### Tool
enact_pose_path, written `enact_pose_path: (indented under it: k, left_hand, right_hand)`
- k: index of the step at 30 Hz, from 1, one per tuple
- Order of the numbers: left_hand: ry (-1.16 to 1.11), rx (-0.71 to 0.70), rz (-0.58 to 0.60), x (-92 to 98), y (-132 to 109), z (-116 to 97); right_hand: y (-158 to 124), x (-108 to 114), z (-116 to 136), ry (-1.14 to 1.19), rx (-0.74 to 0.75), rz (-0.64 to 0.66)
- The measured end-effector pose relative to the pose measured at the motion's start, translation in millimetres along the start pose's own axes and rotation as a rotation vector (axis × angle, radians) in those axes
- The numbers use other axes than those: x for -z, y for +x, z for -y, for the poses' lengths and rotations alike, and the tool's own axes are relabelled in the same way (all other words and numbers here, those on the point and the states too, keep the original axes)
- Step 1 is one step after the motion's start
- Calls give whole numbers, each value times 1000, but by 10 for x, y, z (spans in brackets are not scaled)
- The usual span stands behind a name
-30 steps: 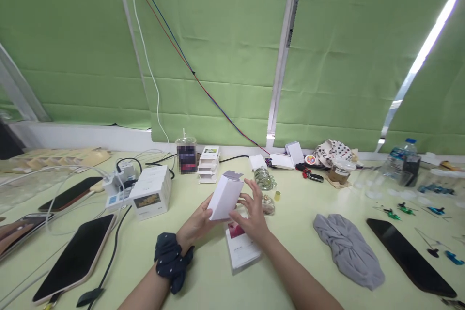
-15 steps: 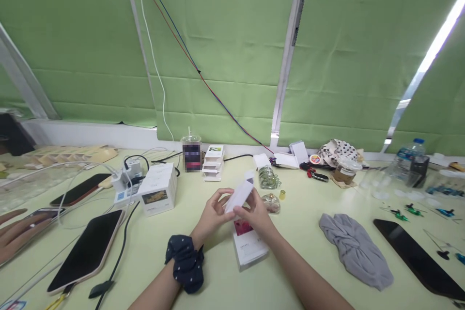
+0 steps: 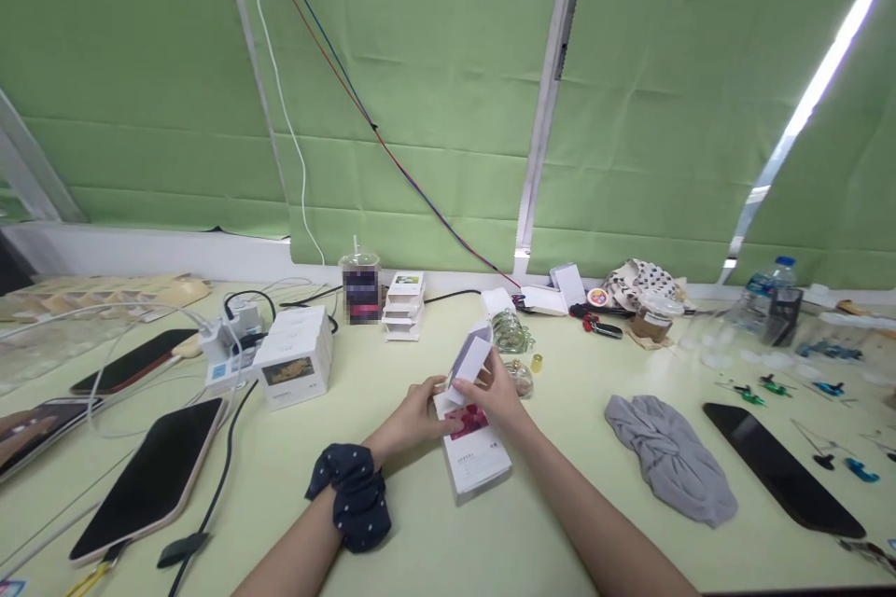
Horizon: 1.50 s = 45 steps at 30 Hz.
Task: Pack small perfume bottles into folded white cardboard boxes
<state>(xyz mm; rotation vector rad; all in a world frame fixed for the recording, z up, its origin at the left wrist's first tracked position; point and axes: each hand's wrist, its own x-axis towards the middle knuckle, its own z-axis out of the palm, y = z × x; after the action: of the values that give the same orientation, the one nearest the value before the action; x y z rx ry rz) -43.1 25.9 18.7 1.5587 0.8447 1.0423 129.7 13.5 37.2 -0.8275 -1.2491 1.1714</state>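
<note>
Near the middle of the table lies a slim white box (image 3: 483, 466) with a red flower picture, its printed face up. My left hand (image 3: 413, 420) grips the far end of that box, thumb on the picture and fingers along the left side. Above the same end, my right hand (image 3: 498, 396) holds a folded white cardboard insert (image 3: 472, 359), tilted, its lower end at the box. Whether the insert is inside the box cannot be made out. Just beyond my right hand are a small glass bottle (image 3: 519, 378), a yellow cap (image 3: 537, 363) and a coil of greenish glass-like pieces (image 3: 511, 332).
Left stand white boxes (image 3: 294, 359), a power strip (image 3: 228, 368) with cables, and a phone (image 3: 150, 476). Another person's hand (image 3: 21, 434) rests on a device at far left. Right lie a grey headband (image 3: 668, 457) and a black phone (image 3: 780, 466). A drink cup (image 3: 360, 284) stands behind.
My left hand has shifted from the cardboard insert down onto the white box. My right hand keeps the insert, now more upright. The view has turned slightly right.
</note>
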Motion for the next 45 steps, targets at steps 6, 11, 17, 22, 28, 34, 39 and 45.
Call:
enact_pose_path:
  k: [6,11,17,22,28,34,39,45]
  left_hand:
    - [26,121,98,42,40,-114]
    - [-133,158,-8,166,85,-157]
    - [-302,251,-107,199,69,-273]
    - [-490,176,-220,211,63,-337]
    - [-643,63,-106,154,35,-397]
    - [-514,78,-72,64,7,-339]
    - [-387,48,24,24,18,-262]
    - [-203,50,-115,52,32,-330]
  right_hand:
    - [10,6,7,61,12,-18]
    - [10,34,56,79,58,0]
    - [13,54,78,117,82,-15]
    - [13,81,48,176,104,-39]
    - [-44,21,127,383,26,49]
    - [-98,-8,237,436,-18,181]
    - [-111,-22,184,427,-22,257]
    - [-75,-24,58,425,-50,173]
